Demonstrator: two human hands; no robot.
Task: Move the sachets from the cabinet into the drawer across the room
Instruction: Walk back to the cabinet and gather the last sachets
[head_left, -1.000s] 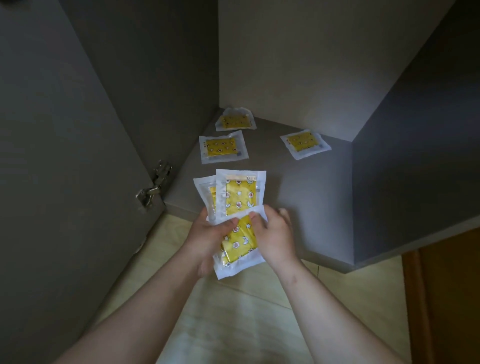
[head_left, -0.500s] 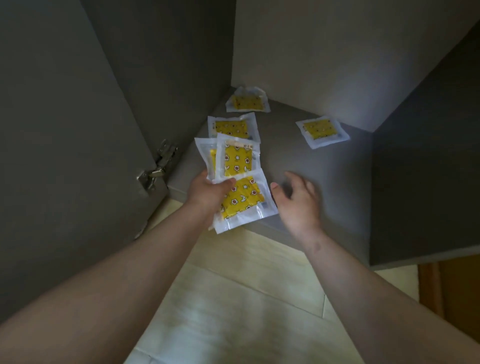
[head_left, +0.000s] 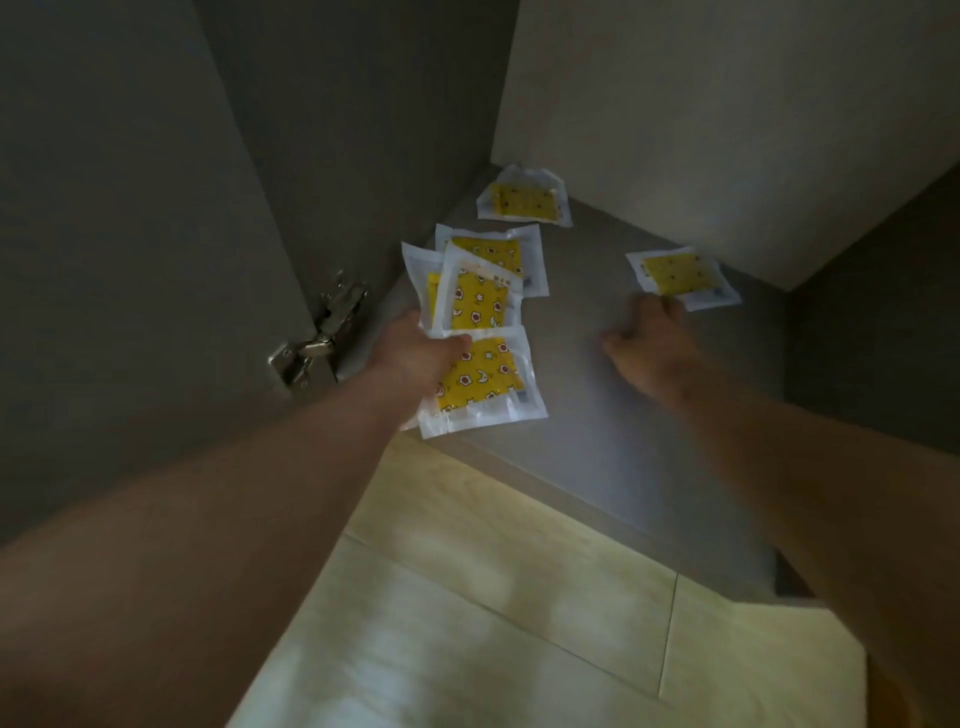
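My left hand (head_left: 415, 358) grips a fan of three yellow, clear-edged sachets (head_left: 475, 338) over the front left of the grey cabinet floor (head_left: 597, 426). My right hand (head_left: 649, 343) reaches deep into the cabinet, and its fingertips touch the near edge of a lone sachet on the right (head_left: 680, 278). Behind the held fan lies another sachet (head_left: 498, 249), partly hidden by it. One more sachet in the back corner (head_left: 524, 200) rests against the rear wall.
The open cabinet door (head_left: 130, 260) stands at the left with its metal hinge (head_left: 322, 338) close to my left wrist. A pale rear wall (head_left: 701, 104) and a dark right side wall (head_left: 872, 338) enclose the floor. Light wooden flooring (head_left: 493, 597) lies below.
My right hand let go of the fan and moved back and right to the lone sachet. My left hand kept the fan and shifted slightly deeper into the cabinet.
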